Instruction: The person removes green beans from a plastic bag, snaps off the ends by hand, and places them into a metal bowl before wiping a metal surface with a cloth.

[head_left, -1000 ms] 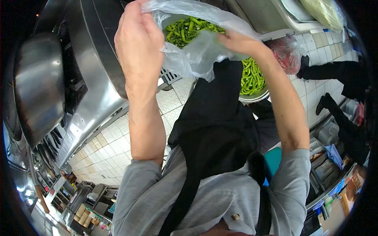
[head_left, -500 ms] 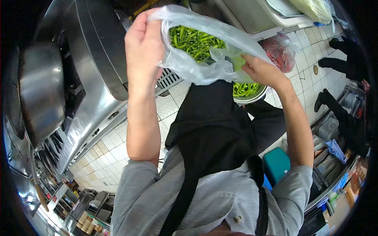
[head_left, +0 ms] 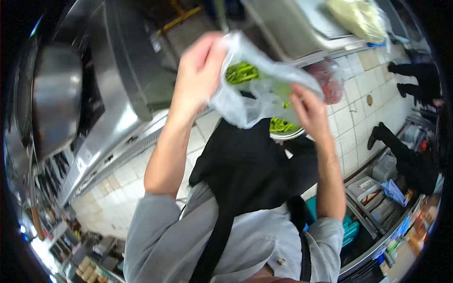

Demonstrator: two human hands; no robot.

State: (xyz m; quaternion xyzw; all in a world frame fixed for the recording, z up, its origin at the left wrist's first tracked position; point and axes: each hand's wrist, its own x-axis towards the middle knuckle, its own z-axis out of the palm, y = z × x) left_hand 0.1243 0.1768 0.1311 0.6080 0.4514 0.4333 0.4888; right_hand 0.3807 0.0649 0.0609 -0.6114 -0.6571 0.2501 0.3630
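A translucent plastic bag [head_left: 236, 111] hangs between my two hands, its mouth facing up. My left hand [head_left: 200, 63] is closed around the left side of the rim. On the opposite side, my right hand [head_left: 309, 108] pinches the rim between thumb and fingers. Green chili peppers [head_left: 242, 73] show through the bag's opening. Below the bag, partly hidden by it and by my right hand, is a round metal bowl [head_left: 288, 136] with more green chilies [head_left: 281, 125] in it.
On my left runs a stainless steel counter [head_left: 101, 127] with a large metal pot [head_left: 56, 99]. A bag of red contents [head_left: 329, 80] sits right of my hands, below a light-coloured basin [head_left: 278, 28]. Two people's dark-clothed legs [head_left: 410, 70] show at far right, near a rack of containers [head_left: 373, 198].
Both hands have come closer together, narrowing the bag's mouth so fewer chilies show. The left hand has shifted right and down. The whole view has turned slightly and blurred.
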